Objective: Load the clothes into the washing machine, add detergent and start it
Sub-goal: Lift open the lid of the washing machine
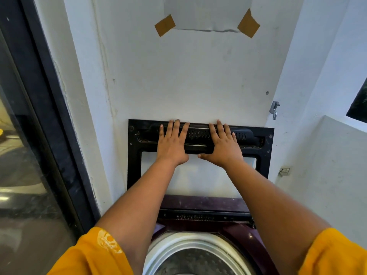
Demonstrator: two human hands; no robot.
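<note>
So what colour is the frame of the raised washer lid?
Black: the lid frame shows clearly in the head view.

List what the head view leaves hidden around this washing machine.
1. Drum: head view, cut off by the bottom edge; its contents cannot be told.
2. Raised lid, top middle: head view, covered by the left hand and right hand.
3. Taped paper: head view, cut off by the top edge.
</note>
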